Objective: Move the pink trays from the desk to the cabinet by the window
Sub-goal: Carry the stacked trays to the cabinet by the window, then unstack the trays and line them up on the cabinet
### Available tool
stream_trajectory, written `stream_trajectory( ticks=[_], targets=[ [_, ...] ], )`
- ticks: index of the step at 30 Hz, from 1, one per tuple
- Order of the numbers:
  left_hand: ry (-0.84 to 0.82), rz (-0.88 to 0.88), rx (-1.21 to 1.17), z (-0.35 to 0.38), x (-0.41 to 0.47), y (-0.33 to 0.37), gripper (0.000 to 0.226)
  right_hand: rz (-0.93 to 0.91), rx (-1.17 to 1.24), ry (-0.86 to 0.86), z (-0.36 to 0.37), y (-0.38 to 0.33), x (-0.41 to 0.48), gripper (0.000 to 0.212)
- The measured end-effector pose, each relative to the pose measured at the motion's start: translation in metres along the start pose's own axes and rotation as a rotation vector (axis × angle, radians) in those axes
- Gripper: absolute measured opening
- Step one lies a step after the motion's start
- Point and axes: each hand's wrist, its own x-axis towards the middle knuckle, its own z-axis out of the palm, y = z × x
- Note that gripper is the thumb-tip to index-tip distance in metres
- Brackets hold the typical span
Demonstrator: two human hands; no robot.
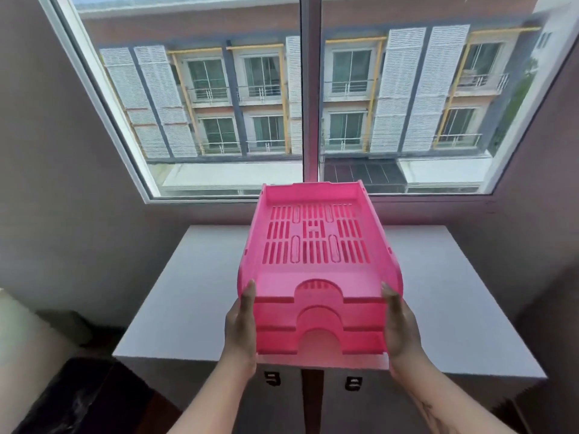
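Observation:
A stack of pink trays [316, 245], slotted on the bottom and nested three high, hangs in the air over the white cabinet [454, 292] below the window. My left hand [241, 330] presses flat against the stack's left side near its front. On the opposite side my right hand [399, 327] grips the right wall. The stack's front edge sits just above the cabinet's near edge, and I cannot tell whether it touches the top.
A large window [310, 98] with a central frame post rises behind the cabinet. Two dark handles [272, 378] mark the cabinet's front doors. A dark object [78, 399] lies low at the left, with a pale surface [18, 333] beside it.

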Motion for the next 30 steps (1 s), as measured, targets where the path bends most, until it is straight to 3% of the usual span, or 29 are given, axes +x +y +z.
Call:
stream_trajectory(
  ticks=[5,10,16,19,21,27,30],
  targets=[
    [-0.057,-0.027,0.042,-0.009,0.015,0.0,0.075,0.01,-0.011,0.062,0.014,0.006,0.003,0.086],
    [-0.07,-0.049,0.077,-0.015,0.025,-0.008,0.072,0.028,-0.036,0.104,0.02,0.008,0.002,0.093],
    [-0.149,0.087,0.18,-0.015,0.021,0.022,0.071,-0.055,-0.117,0.036,0.013,-0.023,-0.002,0.083],
    [-0.162,0.189,0.286,-0.017,0.029,0.057,0.096,-0.112,-0.181,0.067,0.004,-0.062,0.008,0.116],
    [-0.095,0.21,0.383,-0.016,0.036,0.081,0.103,-0.143,-0.241,0.096,0.0,-0.09,0.021,0.117],
    [-0.047,0.17,0.489,0.002,0.048,0.113,0.074,-0.074,-0.384,0.039,0.0,-0.113,0.051,0.072],
    [-0.003,0.161,0.581,0.007,0.045,0.105,0.027,-0.022,-0.431,0.017,0.004,-0.104,0.048,0.062]
  ],
)
